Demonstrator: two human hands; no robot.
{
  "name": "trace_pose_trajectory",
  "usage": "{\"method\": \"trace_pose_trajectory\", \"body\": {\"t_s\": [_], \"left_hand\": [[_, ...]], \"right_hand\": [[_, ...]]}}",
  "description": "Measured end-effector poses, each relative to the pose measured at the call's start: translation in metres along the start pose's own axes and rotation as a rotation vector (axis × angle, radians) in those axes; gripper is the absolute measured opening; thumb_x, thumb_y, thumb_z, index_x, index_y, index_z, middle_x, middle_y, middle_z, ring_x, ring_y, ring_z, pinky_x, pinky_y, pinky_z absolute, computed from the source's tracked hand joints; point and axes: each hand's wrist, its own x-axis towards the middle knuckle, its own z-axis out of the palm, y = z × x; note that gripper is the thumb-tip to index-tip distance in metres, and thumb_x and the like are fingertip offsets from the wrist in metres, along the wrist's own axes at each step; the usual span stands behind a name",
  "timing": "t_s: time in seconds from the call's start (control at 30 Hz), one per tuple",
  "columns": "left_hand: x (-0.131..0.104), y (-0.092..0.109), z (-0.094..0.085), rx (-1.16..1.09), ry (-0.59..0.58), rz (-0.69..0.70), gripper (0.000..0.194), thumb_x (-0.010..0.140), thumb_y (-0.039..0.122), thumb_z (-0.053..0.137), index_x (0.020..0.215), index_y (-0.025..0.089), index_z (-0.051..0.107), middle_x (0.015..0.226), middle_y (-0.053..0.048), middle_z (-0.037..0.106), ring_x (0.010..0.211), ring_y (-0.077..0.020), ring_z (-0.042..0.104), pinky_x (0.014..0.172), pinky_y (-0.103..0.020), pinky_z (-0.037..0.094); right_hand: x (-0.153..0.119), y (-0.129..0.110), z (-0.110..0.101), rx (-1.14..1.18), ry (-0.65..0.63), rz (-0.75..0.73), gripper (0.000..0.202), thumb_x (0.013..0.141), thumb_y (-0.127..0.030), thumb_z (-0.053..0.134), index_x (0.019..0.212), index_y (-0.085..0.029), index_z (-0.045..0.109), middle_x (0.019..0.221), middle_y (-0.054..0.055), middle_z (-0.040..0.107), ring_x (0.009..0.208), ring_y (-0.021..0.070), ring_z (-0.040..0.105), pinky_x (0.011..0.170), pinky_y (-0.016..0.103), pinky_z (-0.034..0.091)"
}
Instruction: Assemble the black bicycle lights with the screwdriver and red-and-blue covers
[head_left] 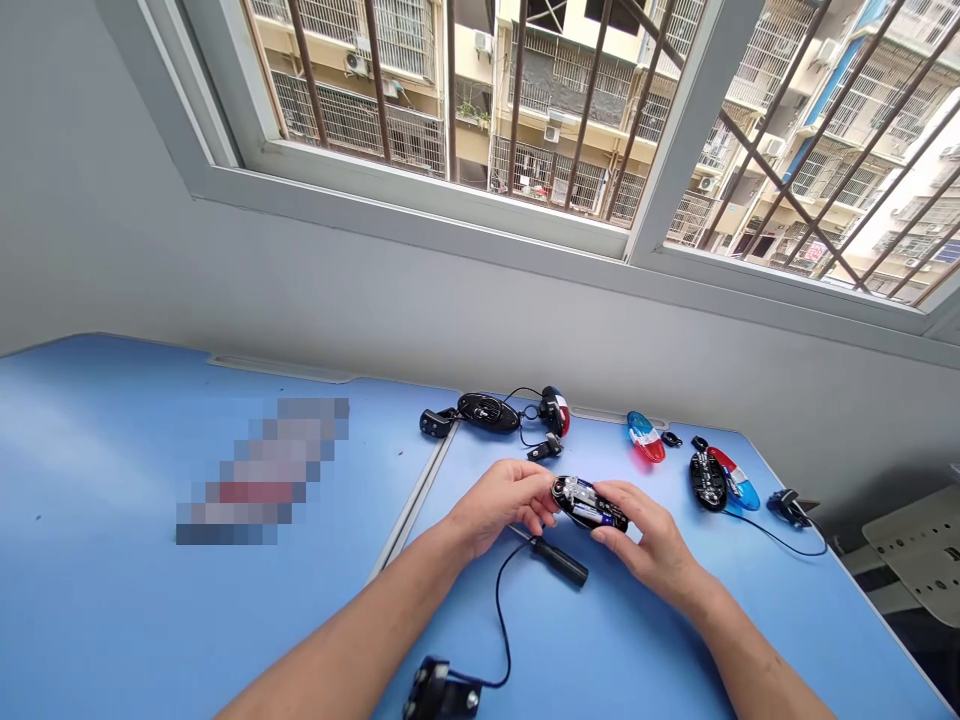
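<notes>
One open case [590, 503] was held over the tabletop [637, 640], inward of its back edge: right hand [639, 528] pinched one end, left hand [504, 508] the other, presumably keeping the batteries [588, 515] face-up; screwdriver [560, 563] lay near, apparently for easy reach.

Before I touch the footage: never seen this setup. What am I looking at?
No machine here: just a person's bare hands, left and right. There is one picture, from a camera worn on the head, looking forward and down.

Between the hands is an opened black oval case, held at both ends, with what look like batteries inside. Just below, on the blue table, lies a screwdriver; nearer the camera is a black clamp with a wire.

Farther back lie a red, white and blue cover and, to the right, another opened case. A pixelated patch hides something at left.
</notes>
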Motion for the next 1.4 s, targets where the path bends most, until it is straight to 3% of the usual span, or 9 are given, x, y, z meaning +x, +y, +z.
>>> {"method": "trace_pose_trajectory", "body": {"t_s": [0.23,0.4,0.57,0.77,1.0,1.13,1.27,1.4], "left_hand": [[0.0002,-0.0015,0.0001,-0.032,-0.049,-0.028,0.014,0.058,0.021,0.058,0.065,0.012,0.067,0.065,-0.004,0.065,0.059,-0.014,0.062,0.047,-0.02,0.045],[0.0002,-0.002,-0.0014,-0.019,-0.036,-0.03,0.016,0.059,0.022,0.063,0.069,0.011,0.069,0.068,-0.005,0.066,0.06,-0.015,0.062,0.047,-0.021,0.044],[-0.0012,-0.0007,0.0014,-0.012,0.03,0.036,0.017,0.06,0.026,0.068,0.068,0.011,0.07,0.066,-0.004,0.066,0.058,-0.0135,0.06,0.047,-0.021,0.041],[-0.0017,-0.0002,0.0076,0.013,0.122,0.13,0.016,0.063,0.029,0.066,0.064,0.013,0.068,0.062,-0.003,0.065,0.057,-0.0141,0.059,0.047,-0.021,0.04],[-0.0006,-0.0009,0.0073,-0.009,0.132,0.137,0.015,0.063,0.029,0.065,0.062,0.014,0.066,0.059,-0.002,0.063,0.055,-0.0133,0.057,0.046,-0.021,0.04],[-0.0024,0.0001,0.0054,-0.026,0.102,0.131,0.016,0.064,0.029,0.066,0.061,0.013,0.064,0.061,-0.002,0.062,0.057,-0.0129,0.058,0.046,-0.02,0.04],[-0.004,0.0023,0.0018,-0.097,0.021,0.08,0.02,0.066,0.032,0.068,0.071,0.012,0.067,0.07,-0.006,0.065,0.061,-0.0147,0.061,0.047,-0.02,0.042],[-0.0054,0.0034,0.0018,-0.101,0.004,0.038,0.024,0.065,0.034,0.072,0.073,0.012,0.065,0.07,-0.005,0.063,0.063,-0.015,0.061,0.046,-0.019,0.042]], "right_hand": [[0.0,0.0005,-0.0018,0.092,-0.018,0.132,0.036,0.089,-0.028,0.059,0.125,-0.027,0.055,0.114,0.007,0.066,0.099,0.0212,0.063,0.081,0.034,0.054],[0.0004,-0.002,-0.0028,0.169,-0.012,0.283,0.034,0.085,-0.031,0.062,0.119,-0.025,0.061,0.113,0.008,0.067,0.098,0.0224,0.063,0.074,0.032,0.054],[0.0035,-0.006,-0.0039,0.338,-0.018,0.454,0.035,0.082,-0.035,0.065,0.116,-0.025,0.064,0.115,0.008,0.067,0.103,0.0243,0.062,0.076,0.033,0.054],[0.0041,-0.0055,-0.0021,0.557,-0.024,0.526,0.038,0.081,-0.041,0.067,0.115,-0.024,0.065,0.111,0.007,0.069,0.095,0.0231,0.064,0.077,0.034,0.054],[0.0038,-0.0054,-0.0018,0.571,-0.031,0.508,0.038,0.081,-0.041,0.067,0.115,-0.024,0.065,0.11,0.006,0.069,0.094,0.0224,0.064,0.075,0.033,0.055],[0.0035,-0.0057,-0.0036,0.433,-0.013,0.438,0.037,0.082,-0.039,0.067,0.117,-0.025,0.064,0.115,0.007,0.067,0.101,0.0235,0.062,0.074,0.032,0.054],[0.002,-0.0024,-0.0037,0.246,0.031,0.307,0.036,0.083,-0.035,0.067,0.117,-0.027,0.063,0.114,0.007,0.067,0.101,0.0228,0.063,0.073,0.031,0.055],[0.0005,0.0019,-0.0004,0.144,0.068,0.121,0.038,0.086,-0.033,0.064,0.124,-0.028,0.059,0.116,0.008,0.066,0.104,0.0234,0.062,0.083,0.036,0.055]]}}
